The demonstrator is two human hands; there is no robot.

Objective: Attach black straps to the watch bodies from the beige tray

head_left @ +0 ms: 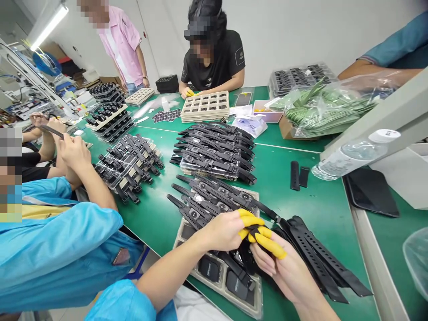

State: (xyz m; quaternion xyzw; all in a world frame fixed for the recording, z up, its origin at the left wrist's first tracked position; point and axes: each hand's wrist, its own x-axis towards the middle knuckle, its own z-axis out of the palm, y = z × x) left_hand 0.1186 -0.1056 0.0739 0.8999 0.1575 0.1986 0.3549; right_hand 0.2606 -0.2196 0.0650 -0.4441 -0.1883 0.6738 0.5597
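My left hand (222, 232) and my right hand (276, 258) meet over the near tray, with yellow covers on several fingertips. Both pinch a black watch strap (254, 229), mostly hidden by the fingers. Just under them, a glossy dark watch face and a strap (239, 267) show in part. The beige tray (257, 307) below holds square black watch pieces (209, 268) in its compartments. Behind my hands, watches with black straps (203, 198) lie in rows across a tray. Beside my right hand is a pile of loose black straps (321, 254).
Stacked trays of watches (214, 149) stand farther back, with another stack (129, 165) to the left. A water bottle (356, 154), a dark phone-like slab (372, 191) and two strap pieces (294, 175) lie right. A co-worker's blue sleeve (60, 240) is close on the left.
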